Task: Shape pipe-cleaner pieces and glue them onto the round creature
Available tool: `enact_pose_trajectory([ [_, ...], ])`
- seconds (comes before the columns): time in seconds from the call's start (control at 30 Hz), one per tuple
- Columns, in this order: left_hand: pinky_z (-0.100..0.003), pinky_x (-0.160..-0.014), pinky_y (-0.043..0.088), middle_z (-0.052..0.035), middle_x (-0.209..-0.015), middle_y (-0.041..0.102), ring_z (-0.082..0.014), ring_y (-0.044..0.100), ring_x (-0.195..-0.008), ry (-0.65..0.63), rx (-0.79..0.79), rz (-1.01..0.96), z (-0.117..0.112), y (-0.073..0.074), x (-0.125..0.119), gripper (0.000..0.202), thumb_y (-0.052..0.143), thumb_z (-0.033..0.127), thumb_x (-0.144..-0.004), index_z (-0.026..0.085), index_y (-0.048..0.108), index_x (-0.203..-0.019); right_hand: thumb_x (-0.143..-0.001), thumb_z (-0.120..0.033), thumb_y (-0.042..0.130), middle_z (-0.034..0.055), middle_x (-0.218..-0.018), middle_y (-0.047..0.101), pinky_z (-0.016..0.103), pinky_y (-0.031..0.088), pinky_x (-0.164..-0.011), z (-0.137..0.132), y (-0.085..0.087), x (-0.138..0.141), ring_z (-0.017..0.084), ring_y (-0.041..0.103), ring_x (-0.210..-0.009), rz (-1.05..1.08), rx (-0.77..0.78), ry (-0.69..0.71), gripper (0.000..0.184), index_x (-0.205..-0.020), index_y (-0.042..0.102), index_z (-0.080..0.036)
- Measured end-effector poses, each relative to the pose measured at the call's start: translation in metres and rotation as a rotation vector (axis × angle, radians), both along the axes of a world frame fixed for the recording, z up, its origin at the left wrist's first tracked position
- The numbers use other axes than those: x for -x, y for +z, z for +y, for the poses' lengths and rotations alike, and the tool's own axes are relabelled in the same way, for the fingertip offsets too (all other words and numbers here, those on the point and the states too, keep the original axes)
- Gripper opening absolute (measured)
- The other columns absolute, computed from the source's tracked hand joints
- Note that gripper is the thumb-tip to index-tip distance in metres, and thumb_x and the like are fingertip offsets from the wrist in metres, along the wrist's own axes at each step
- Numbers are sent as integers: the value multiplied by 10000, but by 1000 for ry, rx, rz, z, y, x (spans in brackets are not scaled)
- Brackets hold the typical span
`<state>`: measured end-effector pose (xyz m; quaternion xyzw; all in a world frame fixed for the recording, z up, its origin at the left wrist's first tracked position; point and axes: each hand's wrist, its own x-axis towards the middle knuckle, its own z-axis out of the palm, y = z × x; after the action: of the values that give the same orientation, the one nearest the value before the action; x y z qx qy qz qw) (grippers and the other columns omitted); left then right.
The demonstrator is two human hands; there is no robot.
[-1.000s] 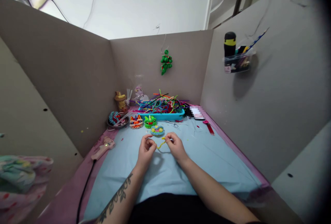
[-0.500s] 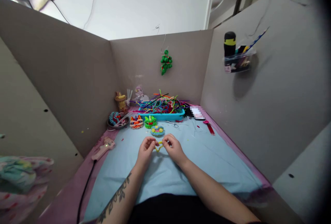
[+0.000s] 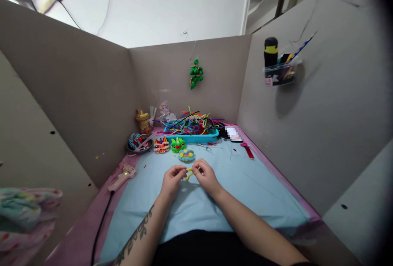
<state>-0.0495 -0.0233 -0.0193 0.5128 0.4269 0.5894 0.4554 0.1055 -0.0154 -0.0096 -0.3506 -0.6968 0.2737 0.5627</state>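
Observation:
A bent yellow pipe cleaner [image 3: 189,175] spans the gap between my two hands, above the blue cloth. My left hand [image 3: 172,179] pinches one side of it with thumb and fingertips. On the other side, my right hand [image 3: 205,174] grips it with curled fingers. Just beyond the hands lies a light blue fuzzy piece with yellow round parts [image 3: 186,155]. Behind that sit a green fuzzy animal head [image 3: 178,145] and an orange one [image 3: 161,145].
A blue tray [image 3: 193,139] heaped with coloured pipe cleaners stands at the back. A pink glue gun [image 3: 123,178] with a black cord lies left. Scissors [image 3: 206,147], a phone [image 3: 233,133] and a dark bowl [image 3: 138,147] are around the tray. Grey partitions enclose the table.
My left hand has shifted its fingers slightly along the yellow pipe cleaner, now more closed around its end. My right hand stays nearly in place. The view has turned a little.

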Motion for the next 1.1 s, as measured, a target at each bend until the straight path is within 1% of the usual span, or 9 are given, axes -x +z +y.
enact_pose_trajectory([
  [0.2, -240, -573, 448, -52, -713, 690, -158, 636, -654, 9, -22, 31, 0, 2, 0, 376, 645, 372, -713, 134, 610, -1001, -823, -196, 504, 27, -757, 540, 245, 397, -574, 1, -2, -1, 155, 519, -705, -5, -8, -4, 148, -678, 535, -189],
  [0.33, -254, -586, 466, -85, -792, 711, -183, 662, -714, 93, -56, 118, 0, 3, -1, 466, 630, 406, -717, 134, 569, -1091, -826, -192, 502, 24, -758, 542, 244, 398, -574, 1, -3, 0, 153, 520, -703, -13, -12, -8, 147, -682, 536, -190],
  [0.4, -274, -606, 472, -62, -723, 697, -183, 651, -675, 192, -83, 188, -1, 3, -1, 432, 657, 412, -691, 135, 602, -1018, -826, -187, 502, 25, -758, 540, 245, 393, -569, 2, -3, 0, 154, 518, -702, -17, -15, -18, 143, -687, 537, -191],
  [0.47, -306, -644, 471, -22, -625, 646, -182, 620, -637, 305, -126, 273, -3, 2, 0, 336, 684, 410, -667, 153, 639, -878, -827, -180, 500, 28, -757, 537, 249, 386, -568, 2, -4, -1, 158, 514, -706, -18, -19, -39, 143, -688, 534, -192],
  [0.53, -340, -715, 461, -14, -622, 611, -194, 595, -679, 372, -192, 361, -6, 2, 0, 252, 692, 405, -666, 177, 654, -767, -829, -173, 493, 32, -763, 533, 260, 389, -593, 2, -4, -1, 167, 512, -728, -21, -28, -59, 144, -693, 534, -193],
  [0.67, -364, -833, 426, -53, -816, 638, -215, 573, -847, 333, -343, 502, -10, 3, -4, 174, 647, 353, -726, 213, 695, -818, -822, -177, 504, 41, -798, 542, 295, 409, -697, 0, -7, 1, 189, 513, -809, -43, -51, -36, 112, -729, 562, -199],
  [0.77, -358, -812, 424, -53, -803, 642, -209, 564, -821, 286, -398, 569, -10, 4, -8, 133, 613, 314, -760, 221, 701, -797, -817, -185, 512, 37, -793, 548, 308, 411, -731, -1, -8, 1, 191, 515, -810, -43, -41, -10, 103, -746, 585, -201],
  [0.97, -329, -750, 419, -45, -738, 627, -201, 557, -766, 270, -379, 581, -11, 6, -7, 158, 572, 308, -795, 204, 665, -719, -786, -195, 543, 23, -730, 564, 290, 418, -650, 2, -7, 1, 166, 526, -690, 40, 90, -13, 85, -745, 618, -189],
  [1.1, -292, -687, 418, -43, -723, 624, -191, 563, -739, 276, -322, 537, -11, 9, -6, 179, 567, 314, -793, 198, 652, -687, -759, -227, 559, -5, -616, 579, 261, 433, -544, 3, -6, 3, 137, 529, -556, 120, 235, 46, 62, -742, 600, -183],
])
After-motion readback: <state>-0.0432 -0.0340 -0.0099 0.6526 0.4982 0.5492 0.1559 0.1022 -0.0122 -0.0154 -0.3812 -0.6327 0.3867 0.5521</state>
